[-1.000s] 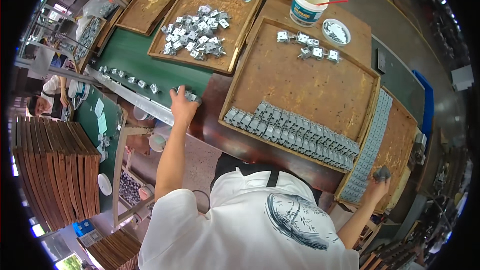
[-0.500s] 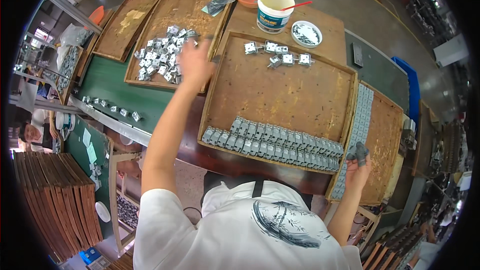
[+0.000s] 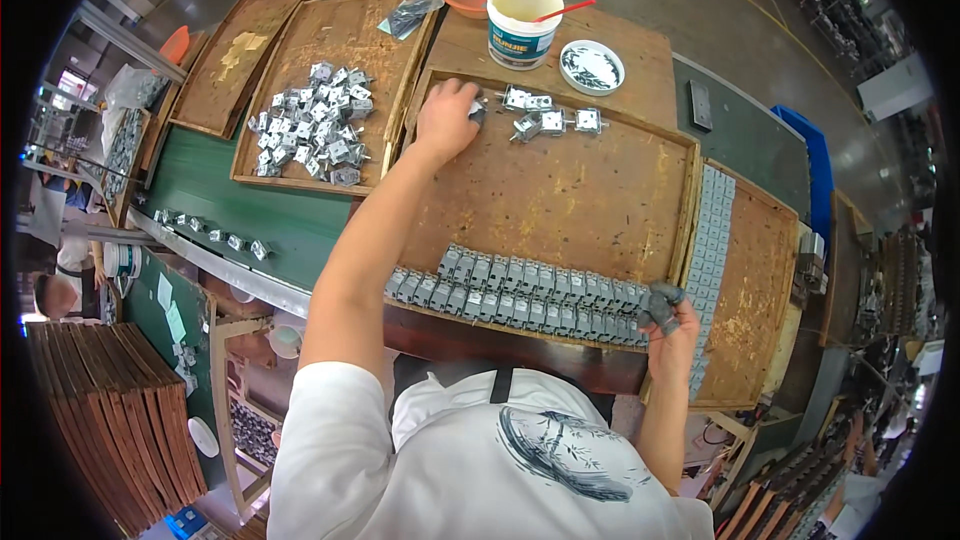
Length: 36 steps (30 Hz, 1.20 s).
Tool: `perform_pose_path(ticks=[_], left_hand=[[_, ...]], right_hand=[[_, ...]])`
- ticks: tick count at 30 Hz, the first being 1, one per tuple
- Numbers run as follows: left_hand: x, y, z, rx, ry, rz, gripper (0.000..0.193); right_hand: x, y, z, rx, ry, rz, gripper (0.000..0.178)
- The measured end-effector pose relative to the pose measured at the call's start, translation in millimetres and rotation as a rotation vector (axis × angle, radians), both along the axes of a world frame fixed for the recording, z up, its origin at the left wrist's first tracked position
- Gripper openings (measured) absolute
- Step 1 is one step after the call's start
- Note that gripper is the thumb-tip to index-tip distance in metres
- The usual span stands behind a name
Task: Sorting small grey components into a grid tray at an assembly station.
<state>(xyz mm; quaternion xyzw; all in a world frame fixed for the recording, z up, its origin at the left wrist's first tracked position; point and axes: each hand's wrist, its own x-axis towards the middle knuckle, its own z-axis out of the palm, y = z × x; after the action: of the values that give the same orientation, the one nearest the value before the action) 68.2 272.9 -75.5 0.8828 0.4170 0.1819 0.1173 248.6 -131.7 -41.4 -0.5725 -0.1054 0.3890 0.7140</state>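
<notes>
My left hand (image 3: 448, 122) is at the far left corner of the middle wooden tray (image 3: 560, 195), fingers curled down. A small silver metal box-shaped part (image 3: 478, 112) shows at the fingers' right side; whatever lies under the fingertips is hidden. More loose metal parts (image 3: 552, 121) lie just to its right. Grey coverings wrap some fingers of my right hand (image 3: 672, 328), which closes at the right end of two rows of grey metal parts (image 3: 530, 292) along the tray's near edge. What that hand grips is hidden by its fingers.
A second tray (image 3: 385, 15) at left holds a heap of metal parts (image 3: 318, 125). Behind the middle tray stand a white bucket (image 3: 520, 45) with a red stick, a round white lid (image 3: 592, 68) and an orange bowl (image 3: 462, 5). A right tray (image 3: 755, 290) holds a column of parts.
My left hand has moved right, from the heap in the left tray to the far corner of the middle tray. My right hand has shifted left onto the end of the rows.
</notes>
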Motion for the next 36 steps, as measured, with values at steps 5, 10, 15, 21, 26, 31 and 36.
perform_pose_path(ticks=[5, 10, 15, 21, 26, 31, 36], left_hand=[[-29, -31, 2, -1.150, -1.120, 0.262, 0.022], [-44, -114, 37, -1.522, -1.519, 0.148, 0.025], [-60, -177, 72, -1.140, -1.089, -0.007, 0.033], [-83, -214, 91, -0.986, -0.908, -0.206, 0.033], [-89, -227, 93, -0.854, -0.779, -0.336, 0.031], [-87, -244, 93, -0.774, -0.724, -0.362, 0.033], [-75, -263, 76, -0.647, -0.651, -0.286, 0.048]], right_hand=[[-11, 4, 4, -0.060, -0.100, 0.093, 0.019], [-24, 21, 14, -0.059, -0.101, 0.119, 0.024], [-52, 43, 33, 0.023, -0.234, 0.206, 0.031], [-64, 49, 64, -0.207, -0.714, 0.498, 0.032], [-77, 59, 83, -0.096, -1.255, 0.524, 0.035], [-83, 56, 85, -0.070, -1.276, 0.548, 0.028], [-91, 56, 68, -0.115, -1.569, 0.434, 0.027]])
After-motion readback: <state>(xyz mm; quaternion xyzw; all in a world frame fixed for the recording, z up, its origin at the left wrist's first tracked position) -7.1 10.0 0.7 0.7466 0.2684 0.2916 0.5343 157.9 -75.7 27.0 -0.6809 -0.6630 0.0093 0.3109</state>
